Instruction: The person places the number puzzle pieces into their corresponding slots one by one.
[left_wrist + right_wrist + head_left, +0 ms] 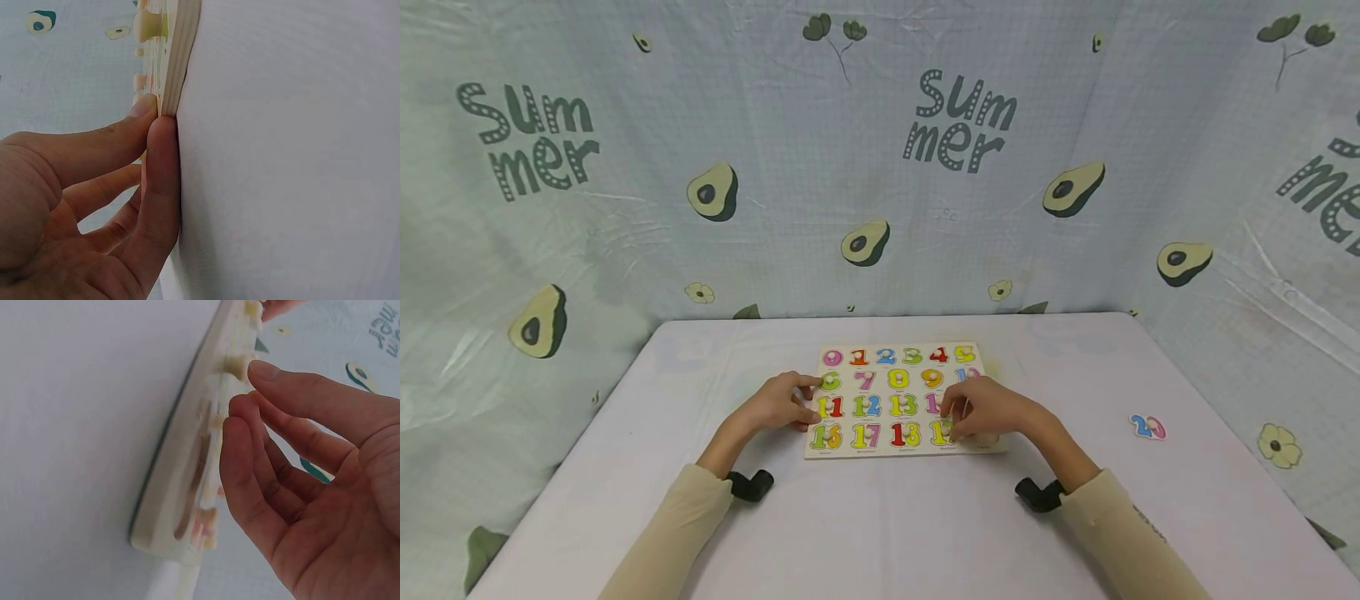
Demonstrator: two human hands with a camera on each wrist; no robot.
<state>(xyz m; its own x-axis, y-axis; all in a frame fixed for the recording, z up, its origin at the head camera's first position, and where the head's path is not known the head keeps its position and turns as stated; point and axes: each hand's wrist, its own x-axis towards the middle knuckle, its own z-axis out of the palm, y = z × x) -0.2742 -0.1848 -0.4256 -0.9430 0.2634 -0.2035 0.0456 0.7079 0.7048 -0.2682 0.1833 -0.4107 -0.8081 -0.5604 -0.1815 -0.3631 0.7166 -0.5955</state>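
Observation:
A wooden number puzzle board [883, 454] with knobbed, coloured number pieces lies on the table. My left hand [781, 402] holds the board's left edge; in the left wrist view the thumb [106, 140] and a finger pinch near its corner. Over the board's lower right my right hand [992, 408] hovers with bent fingers, a gap showing between thumb and fingertips. Its thumb tip is right at the blurred knob [236, 365] of the 19 piece [937, 432]. An unfilled recess [192, 487] shows in the lower right corner. The right hand hides the 15 piece.
A loose blue and pink 20 piece [1148, 427] lies on the table at the right, away from the board. A pale cloth [880, 533] covers the table. Patterned sheets [790, 142] with avocados enclose the back and sides. Black wrist straps [751, 485] sit by both sleeves.

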